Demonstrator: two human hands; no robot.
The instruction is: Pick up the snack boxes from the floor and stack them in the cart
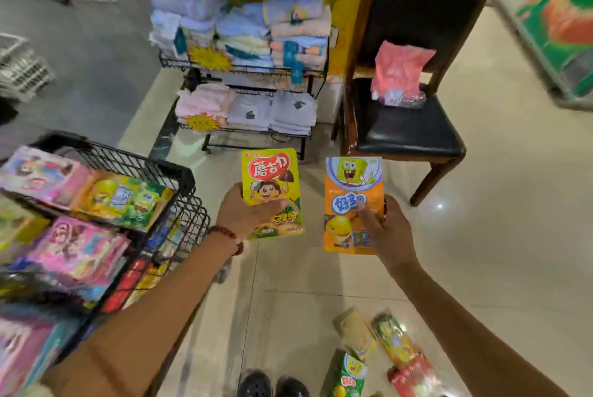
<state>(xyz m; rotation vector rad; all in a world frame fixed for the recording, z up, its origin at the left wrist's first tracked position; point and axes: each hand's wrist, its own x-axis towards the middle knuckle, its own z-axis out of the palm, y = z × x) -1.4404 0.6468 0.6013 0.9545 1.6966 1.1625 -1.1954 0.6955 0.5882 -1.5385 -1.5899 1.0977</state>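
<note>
My left hand (244,215) grips a yellow-green snack box (272,183) with a cartoon boy on it, held upright in front of me. My right hand (386,231) grips an orange snack box (351,201) with a yellow cartoon sponge on it, also upright, beside the first. The black wire cart (154,169) stands at the left and holds several stacked snack boxes (122,201). Several more snack boxes (382,351) lie on the tiled floor at the bottom right, near my shoes.
A wire rack of folded towels (253,53) stands straight ahead. A wooden chair with a black seat (404,130) and a pink bag (399,72) on it is to the right. My shoes (272,384) show at the bottom edge.
</note>
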